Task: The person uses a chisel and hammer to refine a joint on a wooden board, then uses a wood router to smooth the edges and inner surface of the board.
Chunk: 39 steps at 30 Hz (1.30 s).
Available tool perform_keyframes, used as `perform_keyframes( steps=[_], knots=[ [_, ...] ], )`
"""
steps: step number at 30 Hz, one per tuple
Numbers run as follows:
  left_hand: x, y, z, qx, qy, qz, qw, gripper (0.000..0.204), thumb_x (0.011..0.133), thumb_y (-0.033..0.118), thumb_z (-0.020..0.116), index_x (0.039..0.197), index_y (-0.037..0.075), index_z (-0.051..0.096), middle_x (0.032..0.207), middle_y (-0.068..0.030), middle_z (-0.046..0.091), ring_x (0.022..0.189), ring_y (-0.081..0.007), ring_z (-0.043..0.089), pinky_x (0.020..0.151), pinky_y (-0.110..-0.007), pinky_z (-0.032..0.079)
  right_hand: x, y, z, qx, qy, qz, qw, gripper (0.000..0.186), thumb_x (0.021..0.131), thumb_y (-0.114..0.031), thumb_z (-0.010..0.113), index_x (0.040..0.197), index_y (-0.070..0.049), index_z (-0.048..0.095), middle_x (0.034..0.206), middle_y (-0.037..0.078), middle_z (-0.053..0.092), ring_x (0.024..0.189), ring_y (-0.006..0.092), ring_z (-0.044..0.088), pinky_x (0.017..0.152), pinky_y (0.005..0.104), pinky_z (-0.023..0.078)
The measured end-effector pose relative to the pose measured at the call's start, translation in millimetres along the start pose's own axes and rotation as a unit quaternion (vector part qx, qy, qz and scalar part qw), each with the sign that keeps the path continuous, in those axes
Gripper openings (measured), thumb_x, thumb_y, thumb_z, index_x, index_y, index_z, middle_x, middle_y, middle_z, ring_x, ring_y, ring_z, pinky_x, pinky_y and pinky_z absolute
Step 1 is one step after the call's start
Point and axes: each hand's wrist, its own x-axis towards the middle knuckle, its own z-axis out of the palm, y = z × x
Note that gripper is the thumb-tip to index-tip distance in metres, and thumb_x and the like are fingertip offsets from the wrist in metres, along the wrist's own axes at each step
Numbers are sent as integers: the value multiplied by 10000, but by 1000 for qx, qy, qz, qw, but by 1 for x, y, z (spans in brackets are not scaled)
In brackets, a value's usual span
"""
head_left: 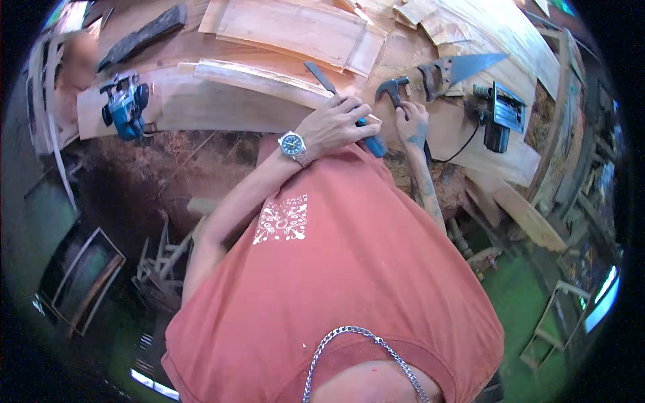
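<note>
My left hand (341, 121), with a watch (292, 145) at its wrist, is closed around a chisel. The chisel's flat metal blade (320, 78) points away and to the left over the boards, and its blue handle (375, 145) shows below my fingers. Just right of it, my right hand (412, 125) grips a claw hammer (393, 86) close below its head. Most of the hammer's handle is hidden by my hand and forearm. Under the chisel's blade runs a long narrow wooden strip (262, 80), lying on the bench near its front edge.
A handsaw (463, 70) lies beyond the hammer. At the right sits a dark power tool (500, 117) with a cord. A blue power tool (125, 106) stands at the left, beside another person (76, 67). Boards (295, 30) and a dark wood piece (144, 37) cover the far side.
</note>
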Motion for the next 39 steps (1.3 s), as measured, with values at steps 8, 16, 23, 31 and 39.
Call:
perform_keyframes(
  steps=[8,16,23,31,39],
  knots=[
    [14,28,25,20,36,-129,991,279,847,210,647,1116,180,714,1172,-49,614,1185,-279,564,1067,-445,457,5,-121,-98,228,-291,-114,922,428,1021,-288,620,1330,7,598,1066,228,700,946,356,699,879,409,528],
    [23,16,-18,45,177,-227,957,477,754,152,717,1223,83,665,1256,-127,604,1236,-335,558,1137,-472,397,47,-104,-104,191,-399,-49,896,530,1007,-228,624,1487,-56,481,969,224,694,884,335,705,815,403,541],
    [-115,-165,-68,249,443,-555,659,482,939,287,636,1272,-44,528,1241,-286,559,1197,-424,507,1091,-552,354,67,-127,-63,202,-269,-322,885,506,986,-136,613,1481,-82,520,1138,167,706,911,263,715,821,391,554],
    [-138,-238,-39,126,466,-658,577,354,975,246,538,1174,-41,588,1142,-262,607,1139,-401,553,1013,-503,431,76,-128,-59,84,-319,-365,871,515,956,-110,656,1459,-186,576,916,140,640,745,337,684,639,441,561],
    [-154,-238,-28,238,424,-608,628,284,975,162,489,1163,-10,613,1129,-278,624,1088,-413,589,953,-492,460,78,-136,-39,33,-324,-356,876,506,933,-55,666,1420,-187,626,875,103,640,716,275,677,604,419,563]
  ],
)
